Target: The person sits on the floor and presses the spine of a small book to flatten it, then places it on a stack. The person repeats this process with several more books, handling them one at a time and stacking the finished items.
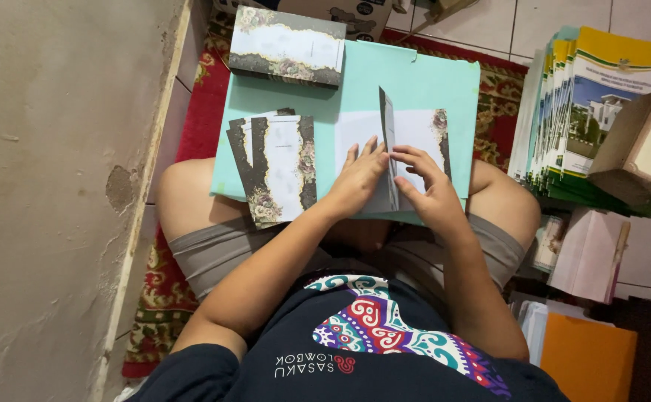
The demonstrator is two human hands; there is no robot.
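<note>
I sit cross-legged with a turquoise board (415, 82) across my knees. A white card with dark floral edges (415, 130) lies on it, one panel standing up along a fold. My left hand (359, 179) presses flat on the card's left part. My right hand (426, 182) pinches the raised panel at the fold. To the left on the board rests a small pile of folded floral cards (275, 167). At the board's far edge lies a thick stack of the same cards (287, 46).
A rough wall (58, 186) runs along the left. A red patterned rug (199, 97) lies under me. At the right stand stacked booklets (586, 112), a cardboard box (642, 149), loose papers (589, 253) and an orange folder (586, 357).
</note>
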